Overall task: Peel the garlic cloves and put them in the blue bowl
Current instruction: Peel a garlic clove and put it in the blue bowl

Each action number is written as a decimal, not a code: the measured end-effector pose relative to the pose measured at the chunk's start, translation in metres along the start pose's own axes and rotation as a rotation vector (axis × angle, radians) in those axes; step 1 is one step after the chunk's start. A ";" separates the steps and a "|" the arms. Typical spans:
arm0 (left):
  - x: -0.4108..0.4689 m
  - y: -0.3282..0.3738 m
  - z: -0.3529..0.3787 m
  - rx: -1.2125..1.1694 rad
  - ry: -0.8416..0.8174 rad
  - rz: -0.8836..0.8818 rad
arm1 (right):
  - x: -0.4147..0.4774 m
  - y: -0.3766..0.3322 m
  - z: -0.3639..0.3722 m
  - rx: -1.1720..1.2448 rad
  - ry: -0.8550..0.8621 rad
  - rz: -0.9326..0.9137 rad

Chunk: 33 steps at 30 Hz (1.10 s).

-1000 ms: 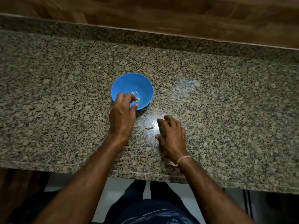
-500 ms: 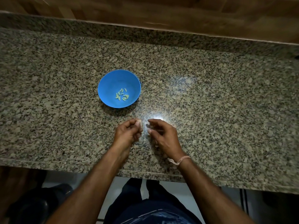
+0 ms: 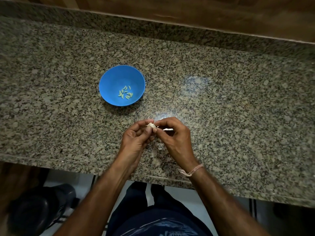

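"While the two hands meet just above the granite counter (image 3: 238,103), what do they hold?" the listener asks.

"One garlic clove (image 3: 151,126), pinched at the fingertips of both," the describer says. "The left hand (image 3: 134,140) is curled, with thumb and forefinger round the clove's body. The right hand (image 3: 175,142) is curled too, thumb and forefinger nipping the clove's other end, and its remaining fingers are loosely bent. A thread bracelet (image 3: 192,170) circles the right wrist."

"How does the clove look?"

"Small, plump and off-white, with a dry frayed tuft at the tip by the left forefinger. Its papery skin seems to be on, though it is too small to be sure."

"How would it handle?"

"Probably very light and firm, inside a brittle, flaky skin that tears off in scraps. I judge the body the place to grip, and the tufted tip the place to start the skin. Once bare it may be slippery, so a gentle, steady pinch suits."

"And the bowl?"

"The blue bowl (image 3: 110,82) sits on the counter beyond the left hand, slightly to its left, well apart from the fingers. Several pale yellow-green peeled cloves (image 3: 125,93) lie in its bottom."
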<state>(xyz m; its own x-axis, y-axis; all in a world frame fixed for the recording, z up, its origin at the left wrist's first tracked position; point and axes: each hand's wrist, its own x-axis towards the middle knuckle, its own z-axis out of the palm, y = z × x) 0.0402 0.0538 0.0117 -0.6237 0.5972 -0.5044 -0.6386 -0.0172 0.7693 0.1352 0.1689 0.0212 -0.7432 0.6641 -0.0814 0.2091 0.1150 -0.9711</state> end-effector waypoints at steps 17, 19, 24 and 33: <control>-0.009 0.001 0.011 0.180 0.071 0.213 | -0.003 -0.009 -0.001 0.162 -0.038 0.157; -0.008 -0.001 0.008 0.217 0.094 0.236 | -0.002 -0.008 0.000 0.171 -0.062 0.192; -0.006 -0.011 0.008 0.294 0.148 0.263 | 0.005 -0.001 0.005 0.057 -0.088 0.290; -0.001 -0.021 0.000 0.338 0.244 0.178 | 0.005 0.008 0.021 0.029 -0.053 0.384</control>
<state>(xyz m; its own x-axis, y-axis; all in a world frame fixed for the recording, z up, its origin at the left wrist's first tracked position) 0.0542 0.0538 -0.0044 -0.8245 0.4016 -0.3987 -0.3537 0.1842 0.9170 0.1194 0.1574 0.0085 -0.6460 0.6157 -0.4513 0.4613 -0.1562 -0.8734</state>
